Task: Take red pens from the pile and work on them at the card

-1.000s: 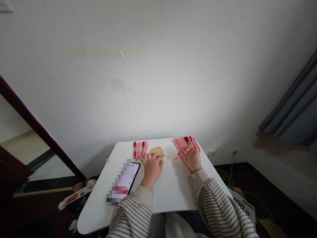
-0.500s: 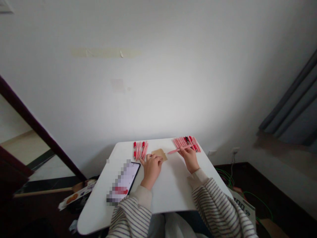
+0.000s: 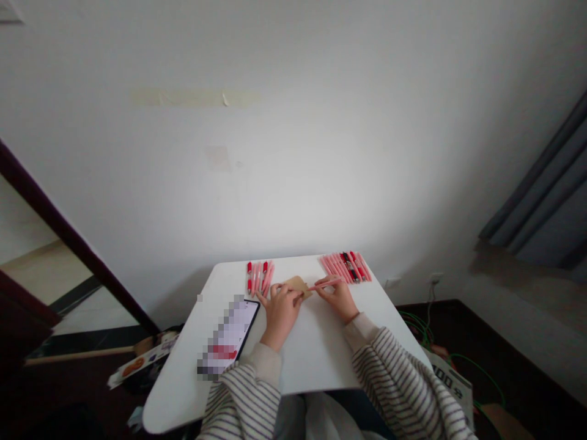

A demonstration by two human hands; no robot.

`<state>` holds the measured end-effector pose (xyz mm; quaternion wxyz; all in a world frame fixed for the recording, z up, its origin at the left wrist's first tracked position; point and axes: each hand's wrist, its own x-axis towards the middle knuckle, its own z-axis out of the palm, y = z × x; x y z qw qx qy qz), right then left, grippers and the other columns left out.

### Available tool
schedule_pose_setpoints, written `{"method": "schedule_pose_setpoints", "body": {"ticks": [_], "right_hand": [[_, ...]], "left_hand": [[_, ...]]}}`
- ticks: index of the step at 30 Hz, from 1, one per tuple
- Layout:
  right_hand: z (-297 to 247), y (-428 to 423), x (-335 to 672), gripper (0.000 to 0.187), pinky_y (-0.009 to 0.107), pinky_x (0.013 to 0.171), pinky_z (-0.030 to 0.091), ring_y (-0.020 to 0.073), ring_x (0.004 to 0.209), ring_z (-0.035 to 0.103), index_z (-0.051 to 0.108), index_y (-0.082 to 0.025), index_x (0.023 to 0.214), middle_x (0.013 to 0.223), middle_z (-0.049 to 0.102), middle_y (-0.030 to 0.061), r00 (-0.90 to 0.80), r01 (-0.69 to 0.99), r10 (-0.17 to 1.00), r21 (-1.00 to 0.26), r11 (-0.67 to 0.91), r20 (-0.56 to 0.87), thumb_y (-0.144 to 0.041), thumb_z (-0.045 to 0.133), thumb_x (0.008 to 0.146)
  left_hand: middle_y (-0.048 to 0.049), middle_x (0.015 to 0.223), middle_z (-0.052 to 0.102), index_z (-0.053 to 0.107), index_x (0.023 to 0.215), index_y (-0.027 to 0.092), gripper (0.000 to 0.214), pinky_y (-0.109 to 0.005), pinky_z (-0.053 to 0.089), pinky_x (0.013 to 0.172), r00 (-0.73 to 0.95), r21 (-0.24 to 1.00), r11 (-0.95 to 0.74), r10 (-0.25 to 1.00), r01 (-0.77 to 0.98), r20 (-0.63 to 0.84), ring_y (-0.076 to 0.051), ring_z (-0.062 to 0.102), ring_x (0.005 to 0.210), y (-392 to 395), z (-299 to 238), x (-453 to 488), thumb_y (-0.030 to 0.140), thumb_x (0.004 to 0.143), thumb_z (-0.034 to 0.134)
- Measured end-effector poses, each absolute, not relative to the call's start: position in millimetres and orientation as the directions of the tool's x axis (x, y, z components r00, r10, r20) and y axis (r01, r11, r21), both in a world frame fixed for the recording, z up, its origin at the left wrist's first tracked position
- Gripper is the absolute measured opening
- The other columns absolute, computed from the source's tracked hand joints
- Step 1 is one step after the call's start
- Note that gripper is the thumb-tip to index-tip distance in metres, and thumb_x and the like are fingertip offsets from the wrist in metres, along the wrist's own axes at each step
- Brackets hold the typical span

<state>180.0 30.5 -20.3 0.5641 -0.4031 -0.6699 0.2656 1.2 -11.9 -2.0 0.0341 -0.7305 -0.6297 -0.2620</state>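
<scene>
My right hand (image 3: 338,298) pinches a pink pen (image 3: 324,284), its tip touching a small brown paper slip (image 3: 296,283) in the middle of the white table (image 3: 312,354). My left hand (image 3: 280,308) rests on the near edge of that slip with fingers curled, index finger stretched toward a small group of pink and red pens (image 3: 259,276) at the back left. A larger row of pink, red and black pens (image 3: 347,266) lies at the back right, just beyond my right hand.
A phone (image 3: 229,335) lies on the table's left side, next to my left wrist. A white wall stands right behind the table. Green cables (image 3: 463,360) and a bag lie on the dark floor to the right; a box lies on the floor at left.
My right hand lifted a pink pen from the back-right row and carried it left to the brown slip. My left hand stayed on the slip.
</scene>
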Motion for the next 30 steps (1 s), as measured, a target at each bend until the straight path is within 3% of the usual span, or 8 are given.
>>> {"method": "schedule_pose_setpoints", "body": {"ticks": [8,18,30], "right_hand": [[-23.0,30.4,174.5,0.008,0.035,0.08,0.045,0.02,0.08,0.059,0.066,-0.022,0.072,0.077,0.067,0.0032,-0.049,0.34,0.841,-0.783,0.521,0.538,-0.025,0.062,0.079],[-27.8,33.9,175.2,0.01,0.037,0.082,0.045,0.0207,0.082,0.057,0.065,-0.022,0.073,0.079,0.066,0.0037,-0.039,0.361,0.851,-0.786,0.501,0.524,-0.029,0.062,0.079],[-27.8,34.1,176.5,0.007,0.036,0.082,0.043,0.021,0.081,0.056,0.064,-0.023,0.072,0.079,0.063,0.0036,0.007,0.351,0.85,-0.797,0.491,0.527,-0.026,0.062,0.077]], "left_hand": [[-0.0024,0.108,0.068,0.074,0.092,0.037,0.017,-0.065,0.018,0.108,0.051,0.289,-0.19,0.903,0.938,0.428,-0.029,0.047,0.116,-11.2,-2.7,2.2,0.039,0.083,0.06],[-0.0024,0.109,0.068,0.075,0.093,0.038,0.017,-0.064,0.018,0.108,0.041,0.283,-0.175,0.905,0.943,0.423,-0.029,0.047,0.117,-11.6,-1.1,2.4,0.039,0.081,0.062],[-0.0004,0.107,0.069,0.074,0.091,0.038,0.015,-0.071,0.008,0.107,0.037,0.322,-0.182,0.911,0.929,0.41,-0.031,0.046,0.117,-11.8,-0.5,2.7,0.036,0.081,0.063]]}}
